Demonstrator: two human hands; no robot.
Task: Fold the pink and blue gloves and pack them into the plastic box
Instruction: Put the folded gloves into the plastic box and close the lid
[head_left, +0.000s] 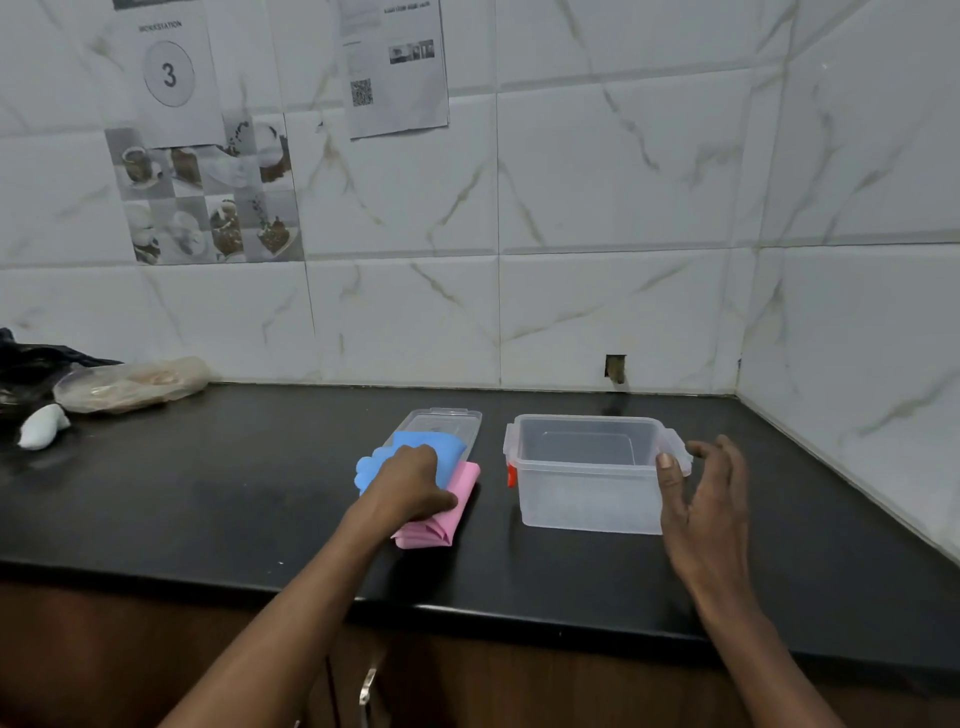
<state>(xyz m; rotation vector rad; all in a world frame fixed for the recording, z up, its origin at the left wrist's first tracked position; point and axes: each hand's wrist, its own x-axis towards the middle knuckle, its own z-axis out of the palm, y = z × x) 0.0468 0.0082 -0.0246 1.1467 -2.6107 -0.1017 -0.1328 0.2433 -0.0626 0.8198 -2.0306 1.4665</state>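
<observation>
Left of the clear, empty plastic box (587, 473), the left hand (410, 480) presses down on the folded blue rubber glove (441, 452) stacked over the folded pink rubber glove (447, 512); whether it grips them I cannot tell. The clear lid (447, 421) lies behind them. The stack should be pinched whole so the folds hold. The right hand (701, 499), fingers spread, steadies the box's right end, thumb on its rim.
</observation>
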